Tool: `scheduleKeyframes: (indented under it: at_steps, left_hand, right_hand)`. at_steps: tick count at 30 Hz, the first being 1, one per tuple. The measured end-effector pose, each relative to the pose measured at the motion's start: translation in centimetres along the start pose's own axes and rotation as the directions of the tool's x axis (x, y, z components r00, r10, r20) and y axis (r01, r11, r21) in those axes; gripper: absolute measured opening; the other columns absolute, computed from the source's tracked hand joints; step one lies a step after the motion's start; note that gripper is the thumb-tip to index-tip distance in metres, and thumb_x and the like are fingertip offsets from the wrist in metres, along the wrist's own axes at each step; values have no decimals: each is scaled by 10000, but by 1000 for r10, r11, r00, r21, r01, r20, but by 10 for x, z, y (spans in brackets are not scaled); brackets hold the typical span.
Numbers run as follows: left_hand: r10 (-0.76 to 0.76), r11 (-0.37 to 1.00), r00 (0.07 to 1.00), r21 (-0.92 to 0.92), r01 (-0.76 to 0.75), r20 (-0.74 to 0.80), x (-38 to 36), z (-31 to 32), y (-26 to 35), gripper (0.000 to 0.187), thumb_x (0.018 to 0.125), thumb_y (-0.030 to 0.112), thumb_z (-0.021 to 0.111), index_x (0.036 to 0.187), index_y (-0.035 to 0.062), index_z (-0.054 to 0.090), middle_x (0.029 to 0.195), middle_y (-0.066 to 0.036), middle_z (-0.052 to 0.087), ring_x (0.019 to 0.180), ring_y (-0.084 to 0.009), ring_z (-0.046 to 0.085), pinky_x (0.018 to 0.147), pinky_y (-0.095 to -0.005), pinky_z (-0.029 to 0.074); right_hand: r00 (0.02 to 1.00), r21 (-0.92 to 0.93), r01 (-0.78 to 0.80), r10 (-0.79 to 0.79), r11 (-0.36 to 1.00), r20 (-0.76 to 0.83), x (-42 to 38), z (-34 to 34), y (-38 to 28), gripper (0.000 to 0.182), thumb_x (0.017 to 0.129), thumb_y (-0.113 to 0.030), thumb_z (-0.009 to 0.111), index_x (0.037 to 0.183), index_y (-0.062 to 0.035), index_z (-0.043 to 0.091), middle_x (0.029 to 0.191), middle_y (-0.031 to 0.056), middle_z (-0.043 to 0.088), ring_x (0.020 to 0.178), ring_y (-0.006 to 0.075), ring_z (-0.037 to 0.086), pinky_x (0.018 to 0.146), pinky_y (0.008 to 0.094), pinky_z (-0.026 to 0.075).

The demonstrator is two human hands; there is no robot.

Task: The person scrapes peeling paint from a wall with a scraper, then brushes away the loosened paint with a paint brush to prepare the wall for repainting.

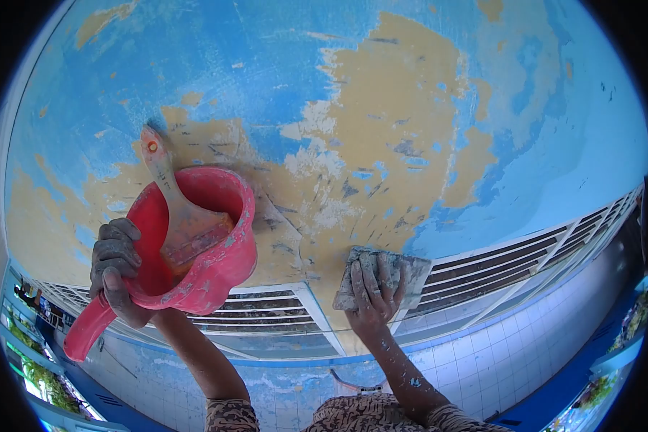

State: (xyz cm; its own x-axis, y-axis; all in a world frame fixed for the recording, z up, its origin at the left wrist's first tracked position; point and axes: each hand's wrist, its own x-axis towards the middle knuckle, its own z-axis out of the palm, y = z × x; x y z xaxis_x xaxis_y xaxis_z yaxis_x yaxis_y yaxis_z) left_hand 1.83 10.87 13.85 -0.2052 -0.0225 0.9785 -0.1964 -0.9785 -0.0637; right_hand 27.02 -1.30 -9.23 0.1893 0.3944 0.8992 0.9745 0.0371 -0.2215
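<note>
My left hand (117, 263) is wrapped round the rim and handle base of a pink plastic dipper (227, 281), which is tilted toward me. A wide paintbrush (167, 176) rests in the dipper, its handle end sticking out over the rim and its bristles low inside. With fingers laid flat, my right hand (374, 295) presses a grey, putty-smeared flat pad (415, 279) against the wall (396, 122), just above the louvred openings. Whether the pad is cloth, sponge or sandpaper I cannot make out. Both hands have pale grey residue on them.
Blue paint on the wall is worn away in large tan and whitish patches. Louvred windows (497, 268) with white frames run below, on both sides of a narrow tan strip. White tiles (475, 360) cover the lower wall. Plants (50, 381) show at the left edge.
</note>
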Motion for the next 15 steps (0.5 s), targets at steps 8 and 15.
scheduleKeyframes:
  at_steps: [8, 15]
  left_hand:
    - [-28, 1000, 998, -4, 28, 50, -3, -7, 0, 289, 854, 180, 480, 591, 102, 387, 625, -60, 395, 669, -216, 400, 696, -425, 434]
    - [-65, 998, 996, -22, 66, 55, -10, -9, 0, 241, 872, 180, 417, 643, 111, 385, 673, -55, 406, 722, -221, 404, 750, -436, 407]
  right_hand:
    - [996, -8, 82, -82, 997, -17, 6, 6, -2, 560, 706, -66, 691, 1264, -35, 682, 1311, 113, 654, 1362, 386, 516, 1139, 687, 288]
    - [997, 161, -55, 64, 985, -53, 52, -9, -39, 719, 587, 3, 632, 1305, -27, 661, 1321, 134, 654, 1369, 423, 497, 1137, 630, 346]
